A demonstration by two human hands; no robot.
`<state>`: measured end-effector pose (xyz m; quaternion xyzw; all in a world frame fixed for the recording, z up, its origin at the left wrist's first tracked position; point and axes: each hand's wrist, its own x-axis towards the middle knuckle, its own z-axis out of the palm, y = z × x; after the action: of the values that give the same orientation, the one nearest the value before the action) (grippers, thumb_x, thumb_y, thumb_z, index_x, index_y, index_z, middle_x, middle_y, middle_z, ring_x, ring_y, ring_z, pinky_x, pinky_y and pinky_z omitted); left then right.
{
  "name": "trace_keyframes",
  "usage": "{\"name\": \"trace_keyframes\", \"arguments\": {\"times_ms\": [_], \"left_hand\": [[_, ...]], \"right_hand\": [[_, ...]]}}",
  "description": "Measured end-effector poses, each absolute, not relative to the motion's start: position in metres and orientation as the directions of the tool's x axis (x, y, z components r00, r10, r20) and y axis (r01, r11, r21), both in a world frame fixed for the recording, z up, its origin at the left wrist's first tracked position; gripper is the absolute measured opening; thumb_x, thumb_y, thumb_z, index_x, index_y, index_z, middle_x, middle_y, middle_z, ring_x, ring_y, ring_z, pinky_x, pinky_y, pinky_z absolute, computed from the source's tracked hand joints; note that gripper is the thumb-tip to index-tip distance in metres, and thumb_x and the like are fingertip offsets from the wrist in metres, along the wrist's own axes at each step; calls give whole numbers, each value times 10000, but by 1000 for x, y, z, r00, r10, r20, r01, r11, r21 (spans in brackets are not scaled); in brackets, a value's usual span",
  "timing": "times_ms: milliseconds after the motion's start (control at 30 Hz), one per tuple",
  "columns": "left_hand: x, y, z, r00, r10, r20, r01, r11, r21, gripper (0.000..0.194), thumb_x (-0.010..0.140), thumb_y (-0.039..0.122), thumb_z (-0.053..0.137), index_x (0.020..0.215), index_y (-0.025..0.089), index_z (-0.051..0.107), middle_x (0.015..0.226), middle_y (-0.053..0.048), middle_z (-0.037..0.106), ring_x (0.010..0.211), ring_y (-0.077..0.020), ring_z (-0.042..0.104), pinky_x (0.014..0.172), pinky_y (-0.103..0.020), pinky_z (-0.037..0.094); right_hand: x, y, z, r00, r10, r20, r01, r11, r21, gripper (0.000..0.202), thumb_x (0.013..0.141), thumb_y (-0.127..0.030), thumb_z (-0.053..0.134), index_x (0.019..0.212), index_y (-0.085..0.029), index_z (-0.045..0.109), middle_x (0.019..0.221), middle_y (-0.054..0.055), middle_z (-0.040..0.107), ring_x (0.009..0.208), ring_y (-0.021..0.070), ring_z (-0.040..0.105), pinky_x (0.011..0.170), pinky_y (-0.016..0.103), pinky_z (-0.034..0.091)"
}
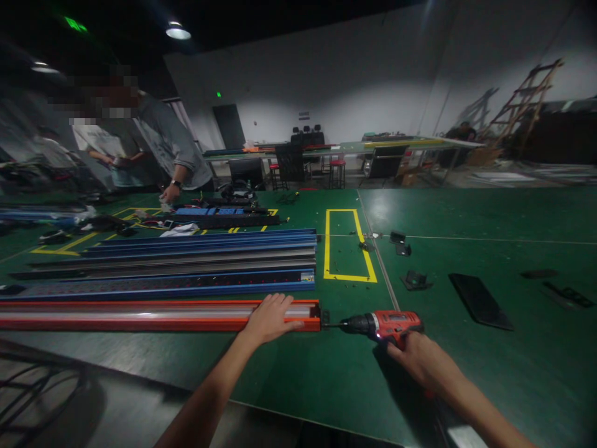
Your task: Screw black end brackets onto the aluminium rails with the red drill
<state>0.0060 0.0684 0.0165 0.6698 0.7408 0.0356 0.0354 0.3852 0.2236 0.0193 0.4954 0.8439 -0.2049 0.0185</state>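
Note:
A long orange rail (196,324) lies along the near part of the green table. Over its right end rests my left hand (272,320), fingers laid across the top and thumb pointing right. My right hand (415,356) is wrapped round the handle of a red and black power drill (396,322). The drill lies level, its long bit pointing left at the dark end cap (317,315) of the rail. Whether the bit tip touches the cap is too small to tell. Just beyond the orange rail are several blue rails (284,284), parallel to it.
A yellow tape rectangle (327,249) marks the green table (466,218). Black brackets (416,280) and a dark flat plate (480,301) lie to the right. Cables and blue parts (209,212) sit at the far left, where a person (175,140) stands with a hand over them.

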Motion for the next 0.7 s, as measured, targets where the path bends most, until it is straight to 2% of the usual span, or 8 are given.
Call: {"name": "trace_keyframes", "arguments": {"times_ms": [167,300,400,533,700], "left_hand": [[8,68,16,-109,994,-5,990,109,93,825,967,807,429,1437,150,590,1383,-185,678,1323,-370,598,1145,-523,435],[8,68,16,-113,993,17,988,111,111,811,946,830,447,1393,180,632,1348,-176,702,1270,-368,637,1105,-527,476],[8,69,16,-110,994,14,986,108,127,853,940,848,425,1395,158,634,1345,-197,702,1256,-378,644,1090,-538,486],[7,68,13,-118,993,18,986,115,119,870,941,849,417,1441,161,604,1406,-200,674,1324,-387,609,1142,-552,439],[5,68,9,-110,994,25,987,106,117,847,942,847,417,1428,180,608,1399,-186,679,1302,-372,619,1112,-516,459]], "right_hand": [[385,222,17,-490,852,-187,845,411,-342,335,934,-479,516,731,-223,592,753,159,733,645,268,699,617,375,420],[384,221,14,-470,863,-185,853,391,-345,338,926,-481,529,704,-229,569,742,157,732,653,272,710,601,360,410],[385,221,14,-482,861,-163,844,406,-349,350,931,-496,526,704,-232,561,757,163,735,665,280,716,606,363,415],[385,220,19,-473,861,-189,855,396,-333,320,927,-473,537,726,-227,582,744,156,725,666,285,716,599,362,410],[384,221,20,-485,849,-211,850,402,-339,355,943,-492,503,729,-222,589,740,143,717,660,271,705,606,355,394]]}}
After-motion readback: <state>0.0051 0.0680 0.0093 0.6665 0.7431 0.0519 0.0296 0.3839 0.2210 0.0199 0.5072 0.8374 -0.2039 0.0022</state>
